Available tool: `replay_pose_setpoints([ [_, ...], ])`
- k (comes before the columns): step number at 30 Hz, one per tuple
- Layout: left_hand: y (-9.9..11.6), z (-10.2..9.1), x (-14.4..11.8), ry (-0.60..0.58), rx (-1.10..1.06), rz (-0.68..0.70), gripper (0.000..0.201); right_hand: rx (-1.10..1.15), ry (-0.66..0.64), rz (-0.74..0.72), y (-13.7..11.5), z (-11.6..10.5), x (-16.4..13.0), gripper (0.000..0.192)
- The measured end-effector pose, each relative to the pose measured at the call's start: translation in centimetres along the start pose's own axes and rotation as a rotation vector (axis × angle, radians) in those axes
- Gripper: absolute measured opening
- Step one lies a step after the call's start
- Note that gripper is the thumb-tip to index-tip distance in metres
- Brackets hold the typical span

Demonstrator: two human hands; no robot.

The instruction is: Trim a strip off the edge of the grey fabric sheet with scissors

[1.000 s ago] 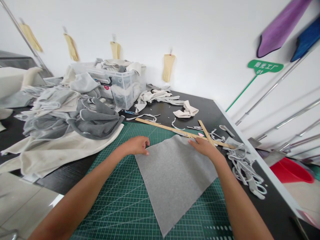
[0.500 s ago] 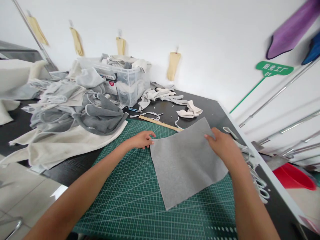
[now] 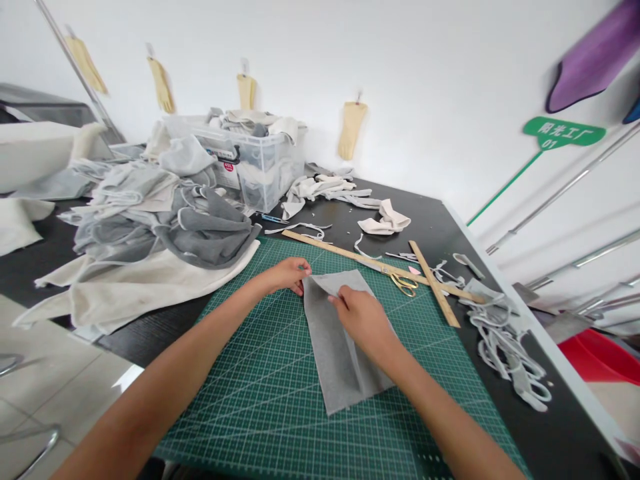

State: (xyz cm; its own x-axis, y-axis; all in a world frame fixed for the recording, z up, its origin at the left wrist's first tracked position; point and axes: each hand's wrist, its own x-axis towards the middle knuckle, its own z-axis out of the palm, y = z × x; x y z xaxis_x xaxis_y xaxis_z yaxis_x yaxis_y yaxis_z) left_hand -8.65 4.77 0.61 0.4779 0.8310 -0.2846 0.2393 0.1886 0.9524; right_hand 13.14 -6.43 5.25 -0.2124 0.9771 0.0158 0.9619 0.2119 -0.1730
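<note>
A grey piece of fabric (image 3: 327, 353) lies partly folded over on the green cutting mat (image 3: 245, 393). My left hand (image 3: 290, 275) pinches its far left corner. With fingers closed, my right hand (image 3: 363, 320) grips the opposite edge, brought over towards the left so that the cloth doubles with a loose fold on its right. Part of the folded layer is hidden beneath my right hand and forearm. Gold-handled scissors (image 3: 403, 283) rest just beyond the cloth, close to a long wooden ruler (image 3: 345, 252).
A second wooden ruler (image 3: 434, 287) crosses the long one. Grey and cream garments (image 3: 200, 230) are heaped at the left, before a clear plastic bin (image 3: 260, 177) full of fabric. Tangled fabric strips (image 3: 510, 353) lie along the right table edge. Cream scraps (image 3: 385, 219) sit near the wall.
My right hand has carried its edge of the fabric leftwards, folding the spread sheet towards my left hand. The scissors and crossed rulers are now uncovered. My left hand keeps its corner.
</note>
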Motion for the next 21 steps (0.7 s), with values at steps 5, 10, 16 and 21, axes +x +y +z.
replay_pose_setpoints([
  [5, 0.0, -0.1, 0.1, 0.015, -0.096, -0.047, 0.04, 0.08, 0.064, -0.023, -0.4, 0.7, 0.1, 0.03],
  [10, -0.1, -0.1, 0.1, 0.051, -0.098, -0.047, 0.039, 0.06, -0.031, -0.166, -1.9, 3.3, -0.7, 0.02],
  [16, -0.4, 0.1, 0.2, 0.126, 0.043, -0.001, 0.035, 0.08, 0.093, -0.173, -2.4, 3.0, -1.0, 0.024],
  [21, -0.4, 0.0, 0.2, 0.14, 0.034, -0.009, 0.028, 0.109, 0.006, -0.262, -2.9, 3.9, -1.2, 0.023],
])
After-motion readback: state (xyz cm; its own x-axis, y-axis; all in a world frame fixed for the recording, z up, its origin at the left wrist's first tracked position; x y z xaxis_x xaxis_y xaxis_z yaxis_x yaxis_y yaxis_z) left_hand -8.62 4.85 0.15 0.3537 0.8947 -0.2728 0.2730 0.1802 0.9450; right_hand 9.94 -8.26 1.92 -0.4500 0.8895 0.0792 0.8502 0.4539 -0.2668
